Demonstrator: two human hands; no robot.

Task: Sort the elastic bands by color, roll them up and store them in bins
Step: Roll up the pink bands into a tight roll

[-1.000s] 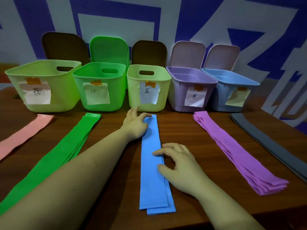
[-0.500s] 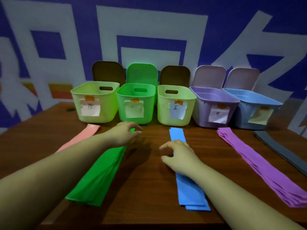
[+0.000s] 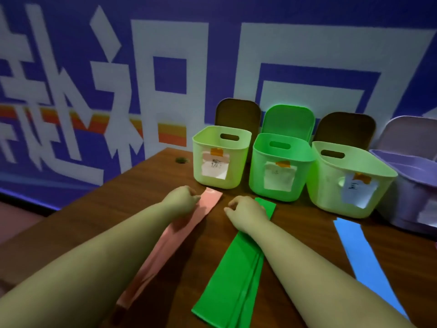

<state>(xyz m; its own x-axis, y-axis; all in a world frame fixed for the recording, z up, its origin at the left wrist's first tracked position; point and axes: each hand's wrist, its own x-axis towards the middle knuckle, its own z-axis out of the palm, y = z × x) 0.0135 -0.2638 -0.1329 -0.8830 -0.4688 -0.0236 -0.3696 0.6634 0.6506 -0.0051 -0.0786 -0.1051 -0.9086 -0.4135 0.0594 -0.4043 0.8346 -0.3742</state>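
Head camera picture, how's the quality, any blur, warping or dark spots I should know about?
Head view: dim, bluish light; motion blur softens the wall lettering and the bin labels, so their writing cannot be read; wide-angle warping tilts the table and bends the bins outward; the near table edge falls into shadow; both hands, left hand and right hand, look soft-edged.

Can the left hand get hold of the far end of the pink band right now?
Probably yes. The left hand is already at the far end of the pink band, fingers curled beside its edge, and nothing lies between them. Whether it grips the band yet is hard to tell. The right hand is over the green band, out of the way.
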